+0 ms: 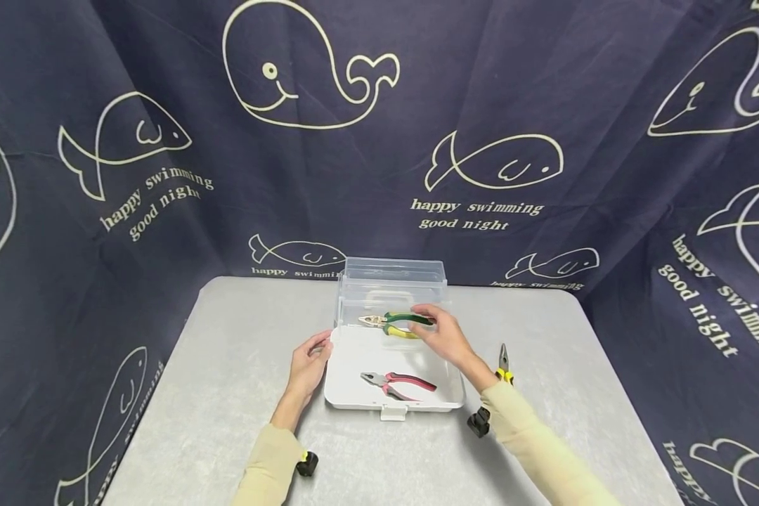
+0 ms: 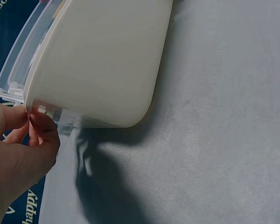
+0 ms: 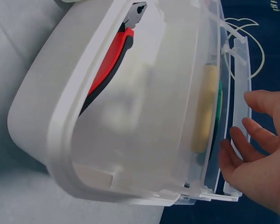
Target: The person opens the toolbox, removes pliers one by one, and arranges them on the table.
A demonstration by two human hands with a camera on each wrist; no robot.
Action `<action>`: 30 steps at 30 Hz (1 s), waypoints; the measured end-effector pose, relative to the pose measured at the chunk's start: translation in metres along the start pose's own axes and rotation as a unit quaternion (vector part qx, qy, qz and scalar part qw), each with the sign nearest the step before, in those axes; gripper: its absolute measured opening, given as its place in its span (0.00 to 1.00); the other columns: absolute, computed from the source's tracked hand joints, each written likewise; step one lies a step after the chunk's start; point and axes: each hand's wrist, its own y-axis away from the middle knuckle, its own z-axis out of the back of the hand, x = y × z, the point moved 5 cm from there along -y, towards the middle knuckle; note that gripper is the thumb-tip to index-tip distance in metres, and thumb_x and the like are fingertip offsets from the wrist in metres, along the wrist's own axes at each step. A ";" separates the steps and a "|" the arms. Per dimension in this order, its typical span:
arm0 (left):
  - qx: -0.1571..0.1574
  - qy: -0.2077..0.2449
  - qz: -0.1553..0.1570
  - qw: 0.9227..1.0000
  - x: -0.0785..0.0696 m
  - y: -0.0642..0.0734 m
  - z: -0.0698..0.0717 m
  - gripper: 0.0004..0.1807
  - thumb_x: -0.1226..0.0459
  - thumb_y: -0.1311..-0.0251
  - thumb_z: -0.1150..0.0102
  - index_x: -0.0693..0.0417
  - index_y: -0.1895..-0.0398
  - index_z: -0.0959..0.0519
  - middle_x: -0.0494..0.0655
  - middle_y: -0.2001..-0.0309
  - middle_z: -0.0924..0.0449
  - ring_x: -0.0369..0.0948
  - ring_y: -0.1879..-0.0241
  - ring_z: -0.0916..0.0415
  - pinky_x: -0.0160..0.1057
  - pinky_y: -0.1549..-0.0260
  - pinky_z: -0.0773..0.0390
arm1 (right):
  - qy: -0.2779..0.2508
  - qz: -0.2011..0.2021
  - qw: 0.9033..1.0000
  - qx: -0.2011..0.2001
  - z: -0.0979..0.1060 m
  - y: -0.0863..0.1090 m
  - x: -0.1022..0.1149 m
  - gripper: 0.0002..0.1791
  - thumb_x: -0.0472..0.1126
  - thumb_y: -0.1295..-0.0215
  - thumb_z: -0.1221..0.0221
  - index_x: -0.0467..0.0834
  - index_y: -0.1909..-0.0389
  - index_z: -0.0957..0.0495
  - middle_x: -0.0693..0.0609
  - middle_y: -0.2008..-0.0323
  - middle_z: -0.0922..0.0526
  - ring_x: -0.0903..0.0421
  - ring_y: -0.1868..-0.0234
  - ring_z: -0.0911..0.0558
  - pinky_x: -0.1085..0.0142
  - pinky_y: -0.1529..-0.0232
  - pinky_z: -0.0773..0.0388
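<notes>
A white plastic box (image 1: 348, 365) sits on the table with its clear lid (image 1: 392, 270) swung back. My left hand (image 1: 308, 362) pinches the box's left rim between thumb and finger, as the left wrist view shows. Inside the box lie red-and-black combination pliers (image 1: 412, 380). Green-and-yellow pliers (image 1: 400, 318) lie at the back by the lid, jaws pointing left. Beside their handles is my right hand (image 1: 444, 337), fingers loosely curved and apart. In the right wrist view the yellow handle (image 3: 205, 109) shows through clear plastic, and the fingers grip nothing visible.
Long-nose pliers (image 1: 504, 360) with yellow handles lie on the grey table (image 1: 253, 323) right of the box, partly hidden by the right forearm. A dark blue curtain (image 1: 379, 176) with fish drawings hangs behind and at both sides. The box's front latch (image 1: 393, 413) hangs down.
</notes>
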 end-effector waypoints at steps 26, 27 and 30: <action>-0.006 0.006 -0.011 1.000 0.009 -0.003 0.000 0.19 0.69 0.28 0.42 0.62 0.36 0.22 0.58 0.45 0.22 0.41 0.52 0.21 0.26 0.56 0.23 | 0.162 0.116 0.972 0.121 -0.029 -0.004 0.013 0.28 0.32 0.32 0.35 0.30 0.33 0.28 0.35 0.37 0.24 0.35 0.32 0.29 0.41 0.30 0.36; -0.006 0.007 -0.011 1.000 0.009 -0.003 0.000 0.19 0.69 0.27 0.42 0.63 0.36 0.22 0.58 0.46 0.22 0.41 0.53 0.21 0.27 0.56 0.23 | 0.162 0.116 0.972 0.126 -0.031 -0.005 0.014 0.28 0.33 0.31 0.35 0.30 0.33 0.28 0.35 0.37 0.23 0.35 0.33 0.29 0.41 0.30 0.36; -0.006 0.005 -0.010 1.000 0.008 -0.002 0.000 0.19 0.68 0.27 0.42 0.63 0.36 0.22 0.58 0.46 0.22 0.40 0.53 0.21 0.27 0.56 0.23 | 0.170 0.111 0.969 0.140 -0.035 -0.008 0.015 0.28 0.35 0.30 0.36 0.29 0.33 0.29 0.33 0.36 0.24 0.34 0.32 0.29 0.39 0.29 0.40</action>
